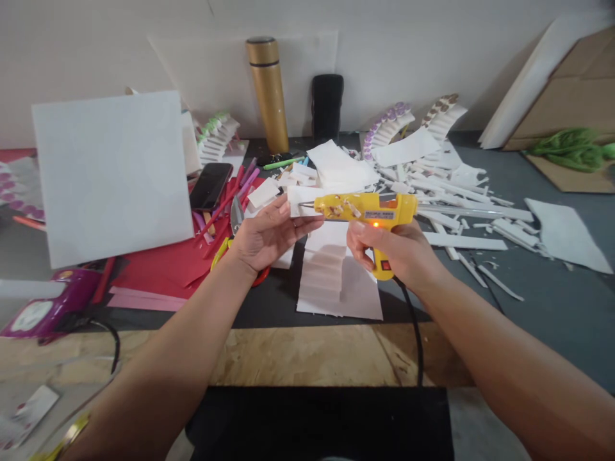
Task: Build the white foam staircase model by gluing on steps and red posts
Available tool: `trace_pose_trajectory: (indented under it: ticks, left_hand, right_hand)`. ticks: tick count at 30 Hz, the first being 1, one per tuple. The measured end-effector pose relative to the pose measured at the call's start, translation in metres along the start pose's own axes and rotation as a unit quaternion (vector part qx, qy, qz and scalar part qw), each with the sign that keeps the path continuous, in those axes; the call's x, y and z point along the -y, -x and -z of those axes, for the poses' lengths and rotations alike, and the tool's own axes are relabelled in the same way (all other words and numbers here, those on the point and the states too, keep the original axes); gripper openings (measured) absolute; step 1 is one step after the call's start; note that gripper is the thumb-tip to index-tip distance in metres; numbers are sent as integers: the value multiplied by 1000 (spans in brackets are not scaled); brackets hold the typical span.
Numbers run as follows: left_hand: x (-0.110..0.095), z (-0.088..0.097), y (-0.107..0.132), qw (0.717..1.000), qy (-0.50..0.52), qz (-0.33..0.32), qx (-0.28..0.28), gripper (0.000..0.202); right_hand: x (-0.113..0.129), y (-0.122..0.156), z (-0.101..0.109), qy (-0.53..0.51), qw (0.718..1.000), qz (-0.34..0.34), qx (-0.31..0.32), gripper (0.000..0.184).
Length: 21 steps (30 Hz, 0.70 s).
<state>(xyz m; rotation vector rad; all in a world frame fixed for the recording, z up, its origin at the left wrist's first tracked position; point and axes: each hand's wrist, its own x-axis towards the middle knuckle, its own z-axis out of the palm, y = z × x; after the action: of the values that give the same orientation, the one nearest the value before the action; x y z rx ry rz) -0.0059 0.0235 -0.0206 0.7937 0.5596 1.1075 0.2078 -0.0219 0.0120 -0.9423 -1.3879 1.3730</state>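
My right hand point(391, 246) is wrapped round the grip of a yellow hot glue gun point(368, 210), whose orange light is lit and whose nozzle points left. The gun's black cord point(413, 326) runs down toward me. My left hand point(269, 234) is raised beside the nozzle, fingers curled around a small white foam piece point(302, 200) at the gun's tip. Below both hands lies a white stepped foam construction point(336, 275) on the dark table.
A large white board point(113, 173) stands at left. Red paper point(168, 266), pink strips, scissors point(236, 214) and a phone point(211, 186) lie left of centre. A gold flask point(268, 93) and white foam offcuts point(456, 211) fill the back and right. Cardboard point(571, 96) leans at right.
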Motion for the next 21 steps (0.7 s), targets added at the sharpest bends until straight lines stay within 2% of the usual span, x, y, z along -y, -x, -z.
trace_pose_trajectory:
  ticks: [7,21]
  left_hand:
    - [-1,1,0,1000,12,-9,9,44]
    - [-6,1,1,1000,24,-12,-12,55]
  right_hand:
    - [-4,0,3,10,1000,0,-11,42]
    - [-7,-5,7,18,999,0,-43,41]
